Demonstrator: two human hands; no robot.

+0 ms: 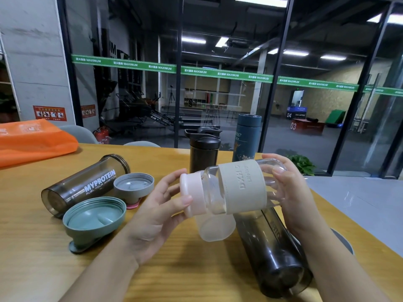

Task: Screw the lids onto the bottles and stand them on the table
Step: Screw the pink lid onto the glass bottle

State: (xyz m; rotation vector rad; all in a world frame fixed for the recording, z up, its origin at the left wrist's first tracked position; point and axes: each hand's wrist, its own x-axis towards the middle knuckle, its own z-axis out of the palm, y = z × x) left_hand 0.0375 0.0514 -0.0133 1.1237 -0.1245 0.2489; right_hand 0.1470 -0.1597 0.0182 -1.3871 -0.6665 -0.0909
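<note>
- Left hand [161, 211] curls around the pale pink lid [192, 194] on the clear glass bottle [242, 185], held sideways above the wooden table [32, 247].
- Right hand [290, 192] grips the bottle's base end.
- Two dark bottles lie uncapped; two lidded bottles stand behind.

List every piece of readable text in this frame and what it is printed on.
"MYPROTEIN / FUEL YOUR AMBITION": lying dark shaker.
"MAXIMUM", repeated: green strip on the glass wall.
"03": red box.
"04": dark board.
Sleeve of held glass bottle: embossed lettering, not surely readable.
Red wall sign: too small.
</note>
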